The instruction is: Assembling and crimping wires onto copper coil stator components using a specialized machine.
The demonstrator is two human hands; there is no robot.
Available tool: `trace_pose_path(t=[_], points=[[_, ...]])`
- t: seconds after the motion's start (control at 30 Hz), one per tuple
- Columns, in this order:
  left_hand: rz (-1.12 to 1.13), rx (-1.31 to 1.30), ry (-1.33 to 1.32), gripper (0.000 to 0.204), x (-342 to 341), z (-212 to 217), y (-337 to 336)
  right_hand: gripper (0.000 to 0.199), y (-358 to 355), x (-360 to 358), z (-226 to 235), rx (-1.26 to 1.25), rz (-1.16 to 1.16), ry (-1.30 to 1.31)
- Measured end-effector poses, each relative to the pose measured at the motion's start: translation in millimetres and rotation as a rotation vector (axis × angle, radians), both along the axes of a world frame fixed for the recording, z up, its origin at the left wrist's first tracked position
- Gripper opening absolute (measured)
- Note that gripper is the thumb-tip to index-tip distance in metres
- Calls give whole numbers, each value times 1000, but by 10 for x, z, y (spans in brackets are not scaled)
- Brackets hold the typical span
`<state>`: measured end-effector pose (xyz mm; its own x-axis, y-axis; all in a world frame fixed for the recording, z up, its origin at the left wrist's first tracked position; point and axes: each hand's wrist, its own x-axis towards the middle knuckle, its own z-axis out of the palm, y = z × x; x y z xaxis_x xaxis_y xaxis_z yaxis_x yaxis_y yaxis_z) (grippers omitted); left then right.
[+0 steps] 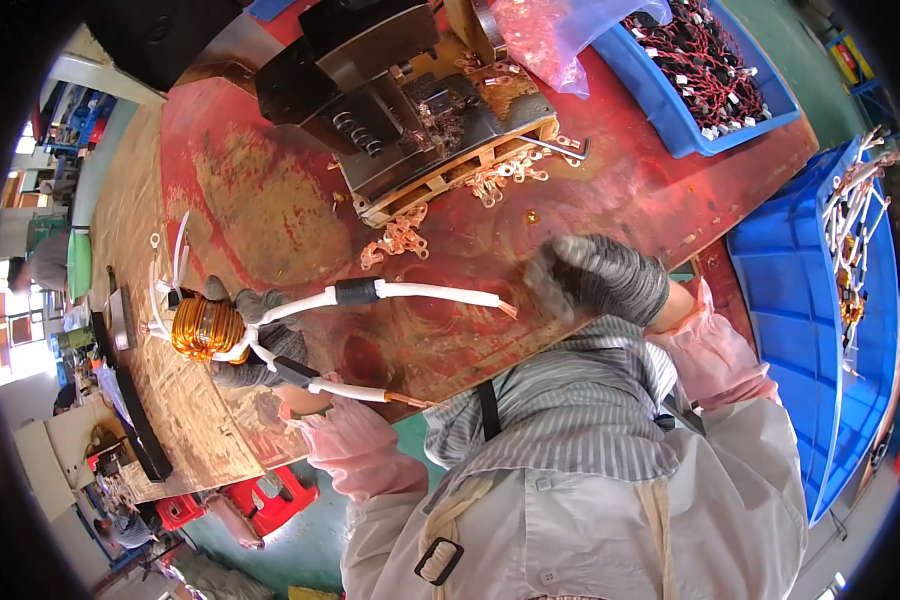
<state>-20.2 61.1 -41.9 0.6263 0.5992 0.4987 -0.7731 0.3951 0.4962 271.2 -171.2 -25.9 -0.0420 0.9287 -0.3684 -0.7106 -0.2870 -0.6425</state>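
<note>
My left hand (288, 345), in a grey knit glove, is closed around a ring-shaped coil (208, 328) wound with copper-coloured wire. White-sleeved leads (425, 292) with black sleeve pieces run from the coil to the right, their bare copper strands showing at the ends. More white leads (182, 250) stick out on its far left side, one tipped with a ring lug. My right hand (600, 278), gloved in grey as well, hovers by the table's near edge, away from the coil. Motion blurs its fingers. Nearest to it are loose copper lugs (510, 180) farther back.
A dark metal press (380, 110) stands on a wooden pallet on the worn red table (450, 240), with a copper lug pile (398, 240) before it. A blue tray (685, 135) of red-black wired parts sits far right. Lower right, a blue bin (800, 300) holds white-leaded coils.
</note>
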Motion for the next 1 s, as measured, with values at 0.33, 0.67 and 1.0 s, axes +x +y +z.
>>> trace_pose_path(t=[0.33, 0.67, 1.0], points=[[10, -11, -13, 81, 45, -8, -6, 34, 112, -326, 216, -3, 163, 365], [37, 2, 27, 79, 73, 37, 82, 40, 186, -55, 163, 134, 177, -859], [109, -46, 13, 77, 48, 139, 96, 33, 320, 119, 232, 221, -337, -870]])
